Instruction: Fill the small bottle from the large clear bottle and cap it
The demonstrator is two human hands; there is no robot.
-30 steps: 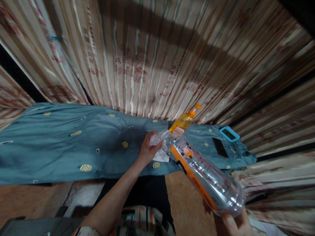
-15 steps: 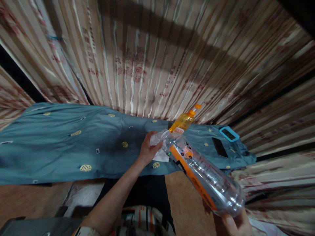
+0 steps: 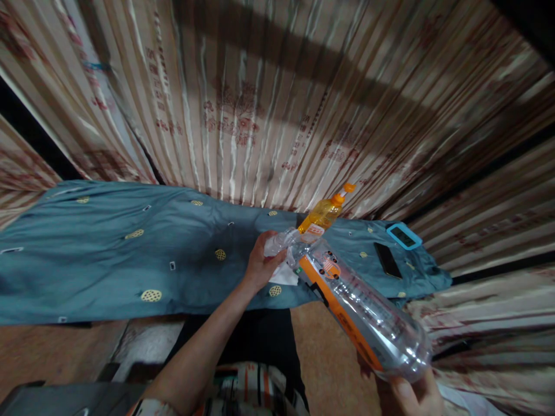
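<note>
The right hand [image 3: 416, 393] gripped the base of a clear plastic bottle [image 3: 359, 306]. The left hand [image 3: 260, 263] closed around a white tissue [image 3: 281, 271] at the bottle's neck, an orange-capped bottle [image 3: 323, 215] standing just beyond it.

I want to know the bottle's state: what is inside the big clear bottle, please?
The big clear bottle looks empty; the floor shows through it. The left hand presses a white cloth at its neck, so the opening is hidden. The right hand holds its base.

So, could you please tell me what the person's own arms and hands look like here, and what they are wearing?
Both hands are bare, with no gloves, rings or watch visible. The left hand leads back along a bare forearm to a short patterned sleeve at the bottom edge. Only part of the right hand shows, with a thumbnail; its arm is out of view.
</note>
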